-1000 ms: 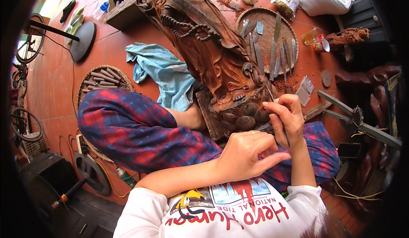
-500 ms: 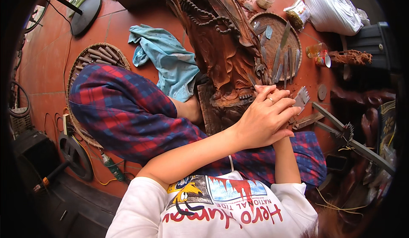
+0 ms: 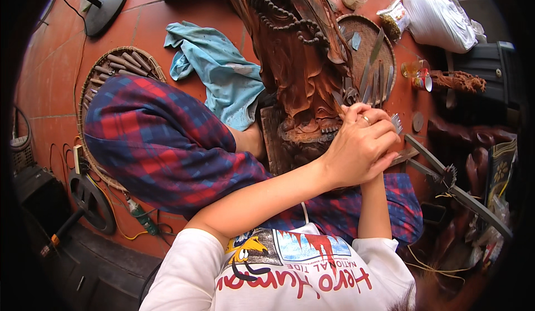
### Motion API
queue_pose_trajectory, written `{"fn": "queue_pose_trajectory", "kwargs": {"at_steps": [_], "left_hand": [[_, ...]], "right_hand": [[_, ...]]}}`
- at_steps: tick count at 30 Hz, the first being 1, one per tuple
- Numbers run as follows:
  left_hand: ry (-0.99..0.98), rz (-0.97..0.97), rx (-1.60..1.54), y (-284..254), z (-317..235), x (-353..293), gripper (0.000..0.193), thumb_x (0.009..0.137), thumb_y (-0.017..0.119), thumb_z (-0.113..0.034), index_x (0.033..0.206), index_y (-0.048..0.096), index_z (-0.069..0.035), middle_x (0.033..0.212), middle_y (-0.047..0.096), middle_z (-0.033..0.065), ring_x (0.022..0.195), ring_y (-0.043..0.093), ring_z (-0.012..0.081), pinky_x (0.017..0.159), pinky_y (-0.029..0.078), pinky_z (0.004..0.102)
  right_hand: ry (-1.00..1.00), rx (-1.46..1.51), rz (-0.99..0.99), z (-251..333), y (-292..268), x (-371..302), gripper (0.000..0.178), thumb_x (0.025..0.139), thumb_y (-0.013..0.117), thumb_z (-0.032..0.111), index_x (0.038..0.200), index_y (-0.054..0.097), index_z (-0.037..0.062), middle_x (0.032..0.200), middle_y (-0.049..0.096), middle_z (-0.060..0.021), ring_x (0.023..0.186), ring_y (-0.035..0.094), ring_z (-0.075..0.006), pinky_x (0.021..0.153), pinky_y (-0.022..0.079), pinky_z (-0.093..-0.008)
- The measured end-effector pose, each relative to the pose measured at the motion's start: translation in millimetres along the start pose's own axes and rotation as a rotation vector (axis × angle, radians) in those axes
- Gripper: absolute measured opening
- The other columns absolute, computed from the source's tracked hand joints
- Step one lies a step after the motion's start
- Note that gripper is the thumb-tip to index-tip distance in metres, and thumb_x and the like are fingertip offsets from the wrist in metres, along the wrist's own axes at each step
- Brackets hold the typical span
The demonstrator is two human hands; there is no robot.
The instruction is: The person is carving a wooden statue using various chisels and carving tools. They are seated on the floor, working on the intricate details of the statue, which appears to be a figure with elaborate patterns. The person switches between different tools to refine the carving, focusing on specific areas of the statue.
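A reddish-brown carved wooden statue with draped robes and a string of beads stands before me, its base between my legs. My left hand, wearing a ring, is closed over my right hand at the statue's lower right side. From the left fingertips a thin pointed carving blade sticks out against the carved wood. Most of my right hand lies hidden beneath the left, so its fingers do not show. A pale toothed brush-like piece peeks out just right of the hands.
Behind the hands, a round woven tray holds several flat blades. Another basket of wooden-handled tools sits left. A blue cloth lies beside the statue. Right are a glass, a grey metal stand and a white sack.
My joined hands have shifted slightly right with the blade, now covering more of the brush-like piece. The statue appears farther right as the view shifts.
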State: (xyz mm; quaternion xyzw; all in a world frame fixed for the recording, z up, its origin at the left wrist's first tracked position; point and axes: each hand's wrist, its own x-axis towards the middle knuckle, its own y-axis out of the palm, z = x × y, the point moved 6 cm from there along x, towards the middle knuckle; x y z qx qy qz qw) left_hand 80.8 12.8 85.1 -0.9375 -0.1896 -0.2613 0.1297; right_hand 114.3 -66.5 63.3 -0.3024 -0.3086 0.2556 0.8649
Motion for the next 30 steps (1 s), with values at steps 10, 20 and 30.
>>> {"fn": "queue_pose_trajectory", "kwargs": {"at_steps": [10,20,30], "left_hand": [[-0.018,-0.015,0.003,-7,11,-1,0.022,0.074,0.078,-0.021,0.091,0.067,-0.011,0.095,0.065,0.0015,0.106,0.059,0.024,0.1,0.035,0.047],[-0.048,-0.117,0.013,-47,3,-19,0.034,0.083,0.074,-0.02,0.115,0.069,-0.007,0.116,0.067,0.011,0.11,0.062,0.0284,0.097,0.044,0.042],[-0.272,-0.099,0.124,-51,25,-50,0.019,0.085,0.073,-0.007,0.103,0.07,-0.001,0.097,0.069,0.0123,0.09,0.067,0.026,0.078,0.051,0.0332]], "right_hand": [[0.0,0.016,0.004,1,4,1,0.024,0.086,0.068,0.012,0.108,0.069,0.0013,0.094,0.067,-0.0145,0.086,0.067,-0.0326,0.072,0.054,-0.0406],[0.079,-0.059,0.049,12,-12,2,0.017,0.085,0.069,0.004,0.102,0.07,0.0015,0.089,0.066,-0.0123,0.081,0.067,-0.0308,0.068,0.053,-0.0375],[-0.059,-0.104,0.074,8,-10,-4,0.034,0.083,0.071,-0.005,0.117,0.07,0.0006,0.109,0.071,-0.0155,0.098,0.071,-0.0315,0.082,0.058,-0.0371]]}}
